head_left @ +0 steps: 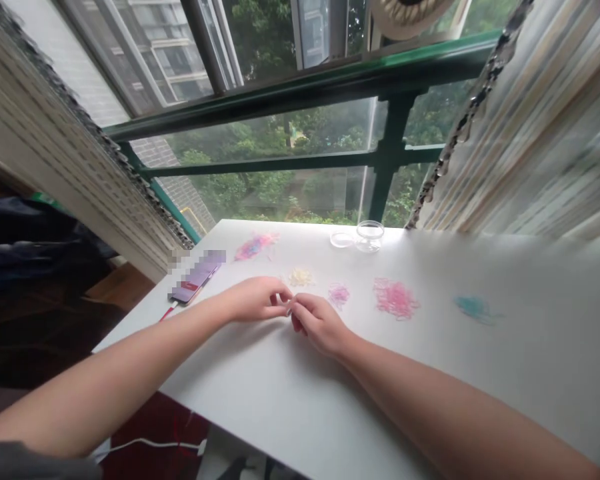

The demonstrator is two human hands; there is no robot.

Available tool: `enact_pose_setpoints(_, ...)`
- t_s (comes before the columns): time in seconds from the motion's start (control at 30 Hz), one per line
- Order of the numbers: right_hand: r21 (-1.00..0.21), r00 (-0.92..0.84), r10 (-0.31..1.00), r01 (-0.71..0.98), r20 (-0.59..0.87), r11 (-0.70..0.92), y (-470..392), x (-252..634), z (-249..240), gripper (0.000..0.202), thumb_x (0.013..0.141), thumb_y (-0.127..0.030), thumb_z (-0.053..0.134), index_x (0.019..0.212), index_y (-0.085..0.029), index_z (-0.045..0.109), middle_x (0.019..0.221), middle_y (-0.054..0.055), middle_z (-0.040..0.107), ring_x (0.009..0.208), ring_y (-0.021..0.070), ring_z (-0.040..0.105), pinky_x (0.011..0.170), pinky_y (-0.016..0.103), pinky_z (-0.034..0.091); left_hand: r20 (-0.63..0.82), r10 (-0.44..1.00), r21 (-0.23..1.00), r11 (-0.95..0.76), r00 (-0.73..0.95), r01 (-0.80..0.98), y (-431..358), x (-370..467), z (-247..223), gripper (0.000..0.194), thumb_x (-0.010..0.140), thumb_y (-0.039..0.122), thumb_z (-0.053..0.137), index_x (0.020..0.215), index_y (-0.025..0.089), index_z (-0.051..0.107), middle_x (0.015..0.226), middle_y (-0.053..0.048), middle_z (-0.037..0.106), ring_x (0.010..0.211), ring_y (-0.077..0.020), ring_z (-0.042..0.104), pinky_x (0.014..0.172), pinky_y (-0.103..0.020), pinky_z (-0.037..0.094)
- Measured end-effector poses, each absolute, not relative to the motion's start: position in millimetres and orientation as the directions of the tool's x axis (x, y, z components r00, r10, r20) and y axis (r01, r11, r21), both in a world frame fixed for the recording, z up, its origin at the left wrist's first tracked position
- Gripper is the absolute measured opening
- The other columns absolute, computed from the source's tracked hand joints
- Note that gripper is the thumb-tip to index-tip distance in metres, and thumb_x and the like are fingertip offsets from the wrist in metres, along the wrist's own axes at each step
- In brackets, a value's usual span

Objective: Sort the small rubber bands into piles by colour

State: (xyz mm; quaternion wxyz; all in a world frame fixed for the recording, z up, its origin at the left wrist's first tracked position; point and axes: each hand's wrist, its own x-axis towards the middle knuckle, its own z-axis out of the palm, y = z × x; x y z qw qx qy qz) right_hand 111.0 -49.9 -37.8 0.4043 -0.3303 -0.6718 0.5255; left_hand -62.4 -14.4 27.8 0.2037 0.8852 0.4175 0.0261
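Observation:
My left hand [261, 299] and my right hand [321, 325] meet at the fingertips just above the white table. The fingers of my left hand are bent, with thumb and forefinger brought towards the right hand's fingertips. My right hand is closed in a pinch. Whatever lies between the fingertips is too small to make out. Right behind the hands is a small pale yellow pile [301, 277] of what look like tiny rubber bands. A purple pile [339, 295] lies just beyond my right hand, and a larger pink pile [395, 298] is further right.
A teal pile [475, 308] lies at the right, a mixed pink and blue pile [257, 246] at the back left. A clear round jar [370, 237] stands beside its lid [341, 240] near the window. A purple phone [199, 277] with a red cable lies on the table's [240, 393] left edge.

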Motion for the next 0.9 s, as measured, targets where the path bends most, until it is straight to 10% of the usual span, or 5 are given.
enact_pose_setpoints(0.43,-0.983,-0.334,0.927,-0.129,0.168,0.132,-47.0,113.1,-36.2,0.027,0.082,-0.036,0.042,0.069,-0.016,0.054,0.047,-0.005,0.048,0.040,0.0077,0.041,0.042,0.021,0.032,0.112,0.801,0.191,-0.599,0.589,0.778,-27.5,-51.3,-3.0,0.020,0.082,0.027,0.049,0.071,0.018,0.063,0.073,-0.003,0.062,0.068,-0.0161,0.056,0.063,-0.026,0.041)
enact_pose_setpoints(0.6,-0.985,-0.239,0.957,-0.074,0.167,0.153,-44.7,131.5,-22.8,0.025,0.082,-0.035,0.042,0.071,-0.016,0.054,0.050,-0.005,0.049,0.041,0.0076,0.042,0.043,0.020,0.033,0.063,0.833,0.394,-0.527,0.550,0.753,-20.5,-46.0,1.5,0.020,0.081,0.031,0.048,0.075,0.017,0.063,0.075,-0.003,0.064,0.068,-0.0153,0.057,0.062,-0.024,0.043)
enact_pose_setpoints(0.73,-0.937,-0.195,0.955,0.225,0.226,0.267,-53.9,190.1,-3.3,0.021,0.083,-0.032,0.043,0.074,-0.017,0.055,0.056,-0.003,0.053,0.048,0.0101,0.047,0.049,0.023,0.037,0.016,0.856,0.598,-0.422,0.516,0.682,-16.9,-41.4,7.6,0.026,0.081,0.037,0.048,0.082,0.016,0.064,0.076,-0.003,0.065,0.068,-0.0138,0.057,0.060,-0.023,0.044)
enact_pose_setpoints(0.9,-0.572,-0.082,0.944,0.777,0.321,0.262,-77.3,305.3,-4.2,0.020,0.081,-0.031,0.046,0.075,-0.019,0.060,0.062,0.001,0.058,0.056,0.0141,0.050,0.057,0.026,0.037,0.019,0.819,0.678,-0.432,0.574,0.595,-13.5,-13.2,19.8,0.029,0.081,0.041,0.049,0.085,0.016,0.064,0.074,-0.003,0.064,0.064,-0.0128,0.056,0.056,-0.022,0.044)
